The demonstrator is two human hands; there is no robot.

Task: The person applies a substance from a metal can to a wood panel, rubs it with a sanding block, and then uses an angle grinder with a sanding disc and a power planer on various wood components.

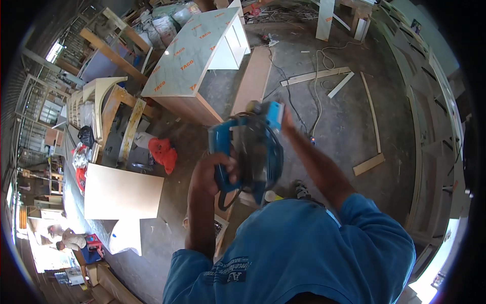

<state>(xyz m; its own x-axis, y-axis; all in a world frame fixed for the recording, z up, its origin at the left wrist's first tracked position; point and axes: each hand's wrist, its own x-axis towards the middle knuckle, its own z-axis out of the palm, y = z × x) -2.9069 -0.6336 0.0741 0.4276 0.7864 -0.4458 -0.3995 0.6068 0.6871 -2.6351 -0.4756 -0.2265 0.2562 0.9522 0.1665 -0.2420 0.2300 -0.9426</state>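
A bulky blue power tool (pixel 273 157) is held up in front of my chest, with a black cord looped round it. Motion blurs it, and its exact kind cannot be made out. My left hand (pixel 216 169) is closed round its handle on the left side. At the tool's far right end, my right hand (pixel 287 122) grips beside a blue block-like part with a pale face. Most of the right fingers are hidden behind that part or smeared.
A large cabinet (pixel 195 45) with a printed marble-look covering stands ahead on the left. Wood strips (pixel 316 75) and a pale cable (pixel 318 106) lie on the floor at right. A plywood sheet (pixel 121 192) and red bag (pixel 162 153) are at left; a person (pixel 71 238) sits far left.
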